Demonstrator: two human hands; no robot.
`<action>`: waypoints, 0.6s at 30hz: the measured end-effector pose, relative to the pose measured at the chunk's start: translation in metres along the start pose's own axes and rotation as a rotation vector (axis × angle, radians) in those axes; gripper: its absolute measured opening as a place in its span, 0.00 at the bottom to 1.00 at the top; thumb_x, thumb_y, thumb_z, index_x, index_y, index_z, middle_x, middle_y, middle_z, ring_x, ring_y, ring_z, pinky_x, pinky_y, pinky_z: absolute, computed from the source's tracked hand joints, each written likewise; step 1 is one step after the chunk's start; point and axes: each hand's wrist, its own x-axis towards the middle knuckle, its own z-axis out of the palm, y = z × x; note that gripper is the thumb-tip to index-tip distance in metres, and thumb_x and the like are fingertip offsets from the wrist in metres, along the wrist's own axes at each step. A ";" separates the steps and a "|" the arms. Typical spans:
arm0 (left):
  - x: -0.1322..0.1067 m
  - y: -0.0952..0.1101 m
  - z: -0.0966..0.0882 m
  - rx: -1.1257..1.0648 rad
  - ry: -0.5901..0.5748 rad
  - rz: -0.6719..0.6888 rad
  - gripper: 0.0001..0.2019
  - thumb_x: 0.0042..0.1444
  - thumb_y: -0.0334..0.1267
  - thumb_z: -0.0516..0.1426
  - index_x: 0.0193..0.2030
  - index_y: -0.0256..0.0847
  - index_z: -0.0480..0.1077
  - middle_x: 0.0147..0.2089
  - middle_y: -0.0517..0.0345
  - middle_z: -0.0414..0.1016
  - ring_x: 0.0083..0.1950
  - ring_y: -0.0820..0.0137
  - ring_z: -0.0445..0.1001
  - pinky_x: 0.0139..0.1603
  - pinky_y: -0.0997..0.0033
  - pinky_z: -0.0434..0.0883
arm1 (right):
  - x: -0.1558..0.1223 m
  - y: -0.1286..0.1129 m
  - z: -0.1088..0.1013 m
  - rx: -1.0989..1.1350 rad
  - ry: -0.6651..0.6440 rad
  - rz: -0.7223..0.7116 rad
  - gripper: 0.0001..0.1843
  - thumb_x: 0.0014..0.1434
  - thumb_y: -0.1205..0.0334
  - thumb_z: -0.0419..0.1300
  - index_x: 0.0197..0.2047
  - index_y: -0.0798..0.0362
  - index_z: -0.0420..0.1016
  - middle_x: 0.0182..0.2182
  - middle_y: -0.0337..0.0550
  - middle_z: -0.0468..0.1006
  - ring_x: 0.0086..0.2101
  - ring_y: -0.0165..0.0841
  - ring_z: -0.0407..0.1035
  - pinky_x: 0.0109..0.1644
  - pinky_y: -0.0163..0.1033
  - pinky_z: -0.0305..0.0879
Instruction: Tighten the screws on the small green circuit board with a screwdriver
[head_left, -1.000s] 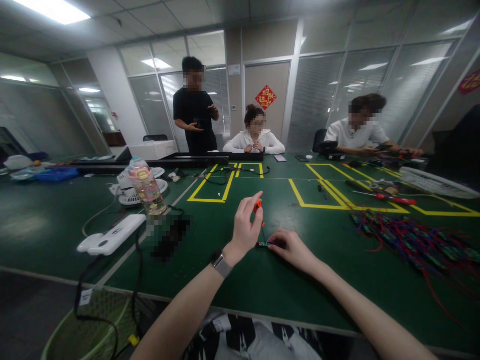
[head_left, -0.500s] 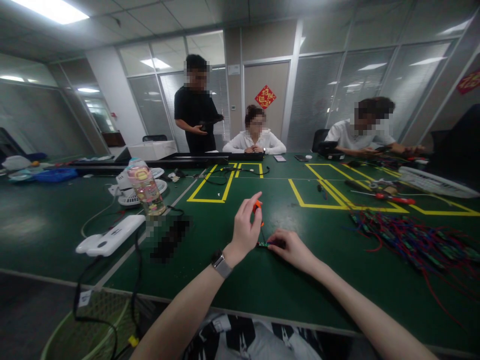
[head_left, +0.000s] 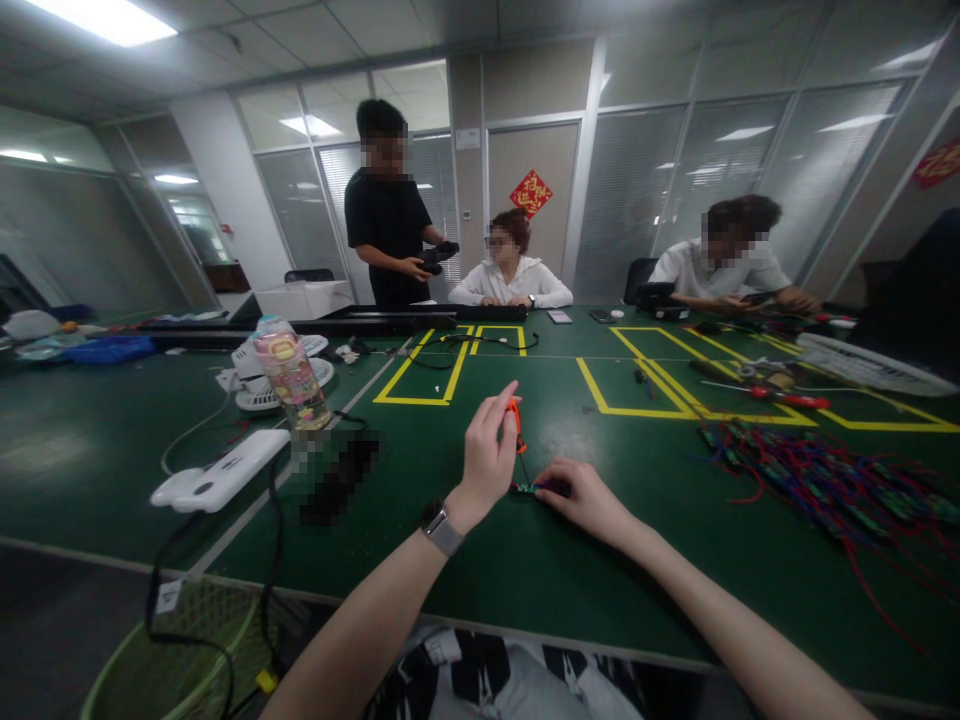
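My left hand (head_left: 491, 455) has an orange-handled screwdriver (head_left: 520, 438) between its thumb and outstretched fingers. The thin dark shaft points down and its tip meets a small green circuit board (head_left: 525, 489) on the table. From the right, my right hand (head_left: 581, 498) pinches the end of that board and steadies it against the green tabletop. Its fingers hide part of the board and the wires at that end. A large pile of similar boards with red and blue wires (head_left: 817, 475) lies to the right.
On the left stand a drink bottle (head_left: 291, 375) and a white power bank-like device (head_left: 225, 472) with dark cables. A green basket (head_left: 180, 650) sits below the table edge. A red-handled screwdriver (head_left: 795, 398) lies at the right. People are across the table (head_left: 420, 540).
My left fingers have shifted slightly along the orange handle, so more of it shows. My right hand and the board stay put. Across the table, the standing person has raised a dark object.
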 end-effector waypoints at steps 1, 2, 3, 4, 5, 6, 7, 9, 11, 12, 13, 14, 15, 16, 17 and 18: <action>0.000 -0.001 0.000 0.004 0.004 0.001 0.18 0.68 0.34 0.45 0.62 0.41 0.63 0.47 0.52 0.72 0.47 0.68 0.71 0.49 0.67 0.69 | 0.000 0.000 0.000 0.000 -0.001 0.001 0.05 0.56 0.68 0.61 0.35 0.55 0.79 0.32 0.43 0.76 0.32 0.34 0.70 0.37 0.37 0.67; 0.001 -0.002 0.000 0.017 0.010 0.005 0.17 0.68 0.34 0.47 0.61 0.41 0.64 0.45 0.53 0.72 0.45 0.68 0.71 0.48 0.68 0.69 | 0.000 0.000 0.000 0.000 -0.002 0.001 0.05 0.56 0.67 0.61 0.35 0.55 0.79 0.32 0.43 0.76 0.32 0.34 0.70 0.37 0.37 0.67; 0.001 -0.003 0.001 0.035 0.019 0.012 0.16 0.67 0.35 0.48 0.60 0.42 0.65 0.42 0.54 0.71 0.43 0.69 0.71 0.46 0.68 0.69 | 0.000 0.000 0.000 0.001 -0.003 0.002 0.05 0.56 0.67 0.61 0.35 0.54 0.79 0.32 0.42 0.76 0.32 0.34 0.70 0.37 0.37 0.67; 0.001 -0.004 0.001 0.056 0.034 0.020 0.15 0.67 0.36 0.50 0.58 0.42 0.67 0.40 0.55 0.70 0.41 0.69 0.71 0.45 0.69 0.69 | 0.000 0.000 0.000 0.003 -0.004 0.002 0.05 0.56 0.67 0.61 0.35 0.54 0.79 0.32 0.42 0.76 0.32 0.34 0.70 0.37 0.37 0.67; 0.001 -0.004 0.001 0.076 0.049 0.027 0.14 0.66 0.37 0.52 0.56 0.42 0.68 0.39 0.56 0.69 0.40 0.70 0.70 0.43 0.69 0.69 | 0.000 0.001 0.001 0.003 -0.004 0.003 0.05 0.56 0.67 0.61 0.35 0.54 0.79 0.32 0.42 0.76 0.32 0.34 0.70 0.37 0.37 0.67; 0.001 -0.004 0.001 0.089 0.062 0.033 0.13 0.65 0.38 0.53 0.55 0.43 0.69 0.38 0.57 0.68 0.39 0.70 0.69 0.43 0.70 0.69 | 0.000 0.001 0.001 0.003 -0.004 0.004 0.05 0.56 0.67 0.61 0.35 0.54 0.79 0.32 0.42 0.75 0.32 0.34 0.70 0.37 0.37 0.67; 0.001 -0.004 0.001 0.094 0.065 0.038 0.13 0.65 0.39 0.54 0.54 0.43 0.70 0.37 0.57 0.67 0.38 0.70 0.69 0.42 0.70 0.69 | 0.000 0.002 0.001 0.001 -0.002 0.005 0.05 0.56 0.66 0.61 0.35 0.54 0.79 0.32 0.42 0.75 0.32 0.34 0.70 0.37 0.37 0.67; 0.000 -0.002 0.001 0.079 0.047 0.038 0.14 0.66 0.39 0.52 0.56 0.43 0.69 0.39 0.56 0.68 0.40 0.70 0.69 0.42 0.70 0.69 | 0.000 0.002 0.001 -0.002 -0.002 0.005 0.04 0.56 0.66 0.61 0.35 0.54 0.79 0.32 0.41 0.75 0.32 0.34 0.70 0.37 0.37 0.67; -0.001 -0.001 0.001 0.046 0.018 0.029 0.17 0.68 0.36 0.48 0.61 0.42 0.65 0.43 0.53 0.69 0.43 0.69 0.70 0.45 0.69 0.69 | 0.000 0.003 0.001 -0.001 -0.005 -0.001 0.05 0.56 0.66 0.61 0.35 0.54 0.79 0.32 0.42 0.75 0.32 0.34 0.70 0.36 0.37 0.67; -0.001 0.000 0.002 0.031 0.008 0.024 0.18 0.68 0.35 0.46 0.62 0.42 0.63 0.45 0.52 0.70 0.45 0.69 0.70 0.46 0.68 0.69 | 0.000 0.003 0.001 0.001 -0.006 -0.004 0.05 0.56 0.66 0.61 0.35 0.54 0.79 0.32 0.42 0.75 0.32 0.34 0.70 0.36 0.37 0.66; -0.001 0.000 0.002 0.023 0.005 0.021 0.18 0.69 0.34 0.45 0.63 0.41 0.62 0.46 0.51 0.71 0.45 0.69 0.71 0.47 0.68 0.69 | 0.000 0.003 0.001 0.001 -0.006 -0.007 0.05 0.56 0.66 0.61 0.35 0.54 0.79 0.32 0.42 0.75 0.32 0.34 0.70 0.36 0.37 0.66; -0.001 0.000 0.002 0.021 0.008 0.024 0.18 0.68 0.34 0.46 0.63 0.41 0.62 0.46 0.52 0.71 0.45 0.69 0.71 0.47 0.68 0.69 | 0.000 0.003 0.001 0.000 -0.005 -0.010 0.05 0.56 0.66 0.61 0.35 0.54 0.79 0.32 0.42 0.75 0.32 0.34 0.70 0.36 0.37 0.66; -0.001 0.000 0.002 0.027 0.016 0.031 0.17 0.68 0.34 0.47 0.62 0.41 0.63 0.45 0.52 0.71 0.45 0.69 0.71 0.47 0.68 0.70 | 0.000 0.003 0.002 -0.002 0.000 -0.011 0.05 0.56 0.66 0.61 0.35 0.54 0.79 0.32 0.42 0.76 0.32 0.34 0.70 0.36 0.37 0.66; 0.000 -0.001 0.002 0.037 0.025 0.041 0.16 0.67 0.35 0.49 0.60 0.41 0.65 0.43 0.53 0.71 0.43 0.69 0.71 0.46 0.68 0.70 | 0.000 0.003 0.002 -0.004 0.005 -0.012 0.05 0.56 0.67 0.61 0.35 0.54 0.79 0.32 0.42 0.76 0.32 0.34 0.70 0.37 0.37 0.66; 0.000 -0.001 0.002 0.049 0.037 0.050 0.15 0.66 0.36 0.51 0.58 0.42 0.67 0.41 0.55 0.71 0.42 0.69 0.71 0.45 0.68 0.70 | 0.000 0.004 0.002 -0.007 0.008 -0.013 0.05 0.56 0.67 0.61 0.35 0.54 0.79 0.32 0.42 0.76 0.32 0.34 0.70 0.37 0.37 0.66; 0.000 -0.002 0.001 0.060 0.048 0.057 0.14 0.65 0.37 0.53 0.56 0.42 0.69 0.40 0.56 0.70 0.41 0.69 0.70 0.44 0.68 0.70 | 0.000 0.004 0.003 -0.011 0.012 -0.014 0.05 0.56 0.67 0.61 0.34 0.54 0.79 0.32 0.42 0.76 0.32 0.34 0.70 0.37 0.37 0.66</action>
